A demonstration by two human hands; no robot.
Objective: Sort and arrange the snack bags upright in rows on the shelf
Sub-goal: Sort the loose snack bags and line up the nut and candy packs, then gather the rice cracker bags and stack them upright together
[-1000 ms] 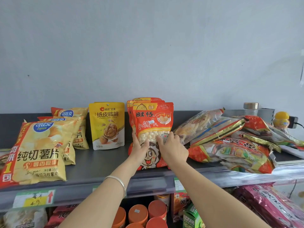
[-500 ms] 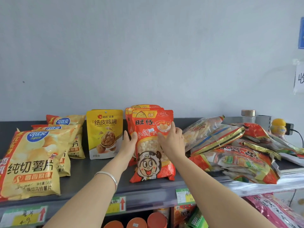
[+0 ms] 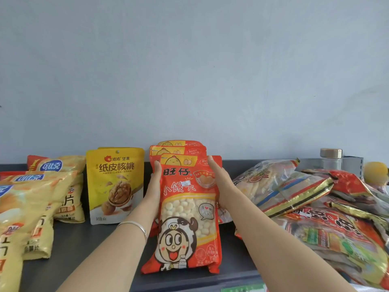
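Seen from the head view, the step in hand is squaring up a row of like bags. The left hand (image 3: pixel 154 186) and right hand (image 3: pixel 221 184) lie with straight fingers flat against opposite edges of the front red bag (image 3: pixel 187 228), pressing it between them rather than pinching it. This bag stands upright at the front of the shelf (image 3: pixel 84 249), with two matching red bags (image 3: pixel 179 149) close behind it in file. It is a tall printed pouch with a clear window showing small pale balls and a cartoon face below; its base flares slightly on the shelf.

To the left stand a yellow walnut pouch (image 3: pixel 115 186) and leaning chip bags (image 3: pixel 35 207). To the right, an unsorted pile (image 3: pixel 315 207) lies flat.

Judged from this, the next move calls for letting go without toppling the pouch, then drawing a bag from the pile.
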